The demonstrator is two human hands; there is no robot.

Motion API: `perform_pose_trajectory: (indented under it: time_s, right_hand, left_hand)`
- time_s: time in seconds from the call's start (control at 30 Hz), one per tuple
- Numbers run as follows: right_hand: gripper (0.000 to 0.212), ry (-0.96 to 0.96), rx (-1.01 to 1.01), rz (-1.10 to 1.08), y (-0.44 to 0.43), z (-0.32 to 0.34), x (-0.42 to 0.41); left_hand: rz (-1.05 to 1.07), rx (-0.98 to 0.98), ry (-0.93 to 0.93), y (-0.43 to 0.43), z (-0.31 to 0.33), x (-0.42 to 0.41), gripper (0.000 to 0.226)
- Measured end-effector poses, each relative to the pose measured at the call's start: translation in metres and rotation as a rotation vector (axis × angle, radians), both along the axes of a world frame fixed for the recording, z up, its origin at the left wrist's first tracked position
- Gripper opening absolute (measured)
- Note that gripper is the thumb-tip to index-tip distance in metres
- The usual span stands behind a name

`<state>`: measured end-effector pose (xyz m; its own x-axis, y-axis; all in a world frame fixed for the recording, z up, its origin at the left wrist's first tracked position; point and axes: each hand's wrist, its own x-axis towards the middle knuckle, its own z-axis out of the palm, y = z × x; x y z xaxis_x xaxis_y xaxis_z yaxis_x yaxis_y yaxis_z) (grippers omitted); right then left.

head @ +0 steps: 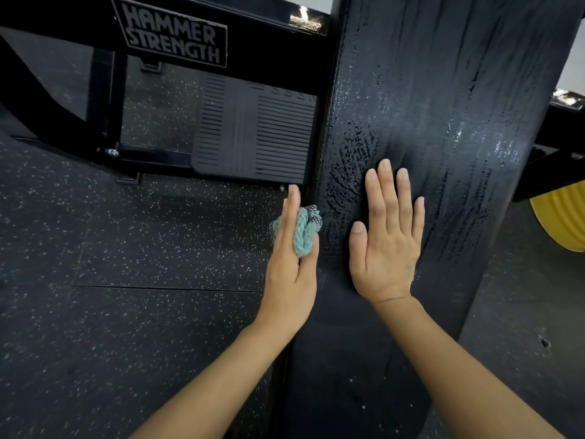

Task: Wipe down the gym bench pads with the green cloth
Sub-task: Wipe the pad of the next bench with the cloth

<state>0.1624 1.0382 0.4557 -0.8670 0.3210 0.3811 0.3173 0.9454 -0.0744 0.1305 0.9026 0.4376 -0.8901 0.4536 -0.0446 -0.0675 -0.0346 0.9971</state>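
Observation:
The black bench pad [443,99] runs from the bottom middle up to the top right, its surface streaked with wet marks. My right hand [387,236] lies flat on the pad with fingers straight and spread. My left hand [292,255] stands on edge beside the pad's left side, fingers straight. It presses the bunched green cloth [304,232] against that side of the pad. Part of the cloth is hidden behind the fingers.
A black machine frame with a "Hammer Strength" plate [172,33] crosses the top left. A ribbed black foot plate [253,131] sits below it. Speckled black rubber flooring [126,248] lies to the left. A yellow weight plate [563,220] shows at the right edge.

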Motion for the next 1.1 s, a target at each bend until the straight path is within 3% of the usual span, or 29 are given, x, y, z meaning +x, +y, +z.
perform_pose_trajectory:
  time_s: [0.33, 0.67, 1.1]
  right_hand:
    - [0.057, 0.004, 0.006, 0.004, 0.0, 0.0, 0.001]
    - [0.057, 0.005, 0.005, 0.003, 0.0, 0.0, 0.0]
    - [0.057, 0.028, 0.001, 0.014, 0.0, 0.001, 0.0]
  left_hand:
    - [0.042, 0.051, 0.092, 0.039, 0.03, -0.075, 0.06]
    - [-0.04, 0.049, 0.054, 0.011, 0.005, -0.032, 0.061]
    - [0.014, 0.016, -0.042, -0.011, -0.011, 0.025, 0.061]
